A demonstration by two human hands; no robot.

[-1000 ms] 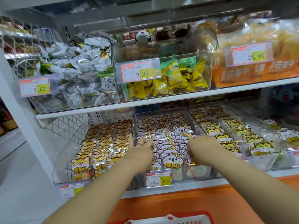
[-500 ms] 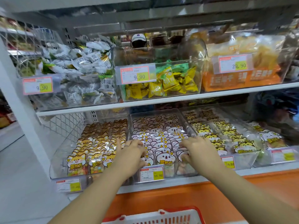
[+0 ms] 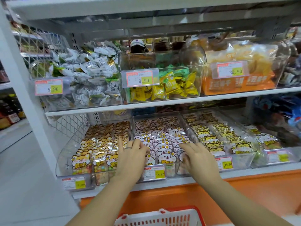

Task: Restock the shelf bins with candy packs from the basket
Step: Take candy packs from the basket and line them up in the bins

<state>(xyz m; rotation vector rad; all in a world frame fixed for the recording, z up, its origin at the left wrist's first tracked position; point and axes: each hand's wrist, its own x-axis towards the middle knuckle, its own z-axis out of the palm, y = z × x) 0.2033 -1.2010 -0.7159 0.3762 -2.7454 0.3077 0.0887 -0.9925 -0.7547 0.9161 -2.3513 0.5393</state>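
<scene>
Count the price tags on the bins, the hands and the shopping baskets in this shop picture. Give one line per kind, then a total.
Price tags: 7
Hands: 2, the left hand and the right hand
Basket: 1
Total: 10

Bins (image 3: 187,126): clear glossy plastic, smooth. Packs (image 3: 164,144): shiny crinkled film. Basket (image 3: 179,209): red moulded plastic. Shelf (image 3: 162,101): white painted metal, matt, smooth. Mesh (image 3: 71,126): white coated wire. Tags (image 3: 154,173): paper behind clear plastic sleeves.
</scene>
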